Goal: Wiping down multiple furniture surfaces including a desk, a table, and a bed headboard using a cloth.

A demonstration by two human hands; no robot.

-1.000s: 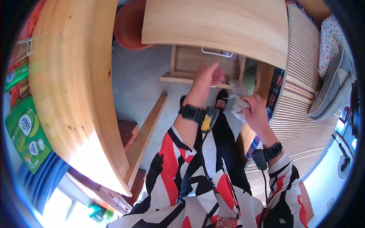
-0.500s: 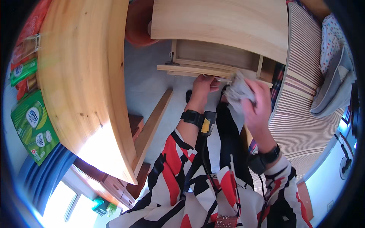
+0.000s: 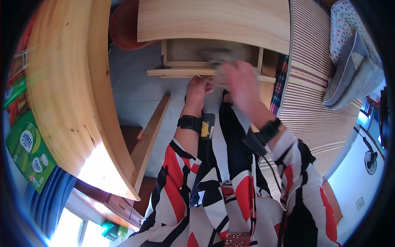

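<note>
**Hands at the open drawer**

A shallow wooden drawer (image 3: 207, 55) stood pulled out from under the pale wooden counter (image 3: 214, 20), at its near edge. The left hand (image 3: 198, 87) curled its fingers over the drawer's front rail, so its grip was pressed onto the drawer front. The right hand (image 3: 240, 80) reached over the same rail and was blurred by motion; a pale, crumpled thing (image 3: 218, 55) showed just beyond it inside the drawer, but whether the fingers pinched it or lay spread could not be told.

Judged from this, the step went best with the left hand bracing the drawer level while the right worked inside, keeping clear of the rail.

Both wrists carried black bands. A second, larger wooden counter (image 3: 70, 82) curved along the left, with green packets (image 3: 26, 150) at its far edge. A striped mattress (image 3: 312, 90) lay to the right, a grey pillow (image 3: 354, 78) on it, and a reddish stool (image 3: 123, 24) stood beyond the drawer.
</note>
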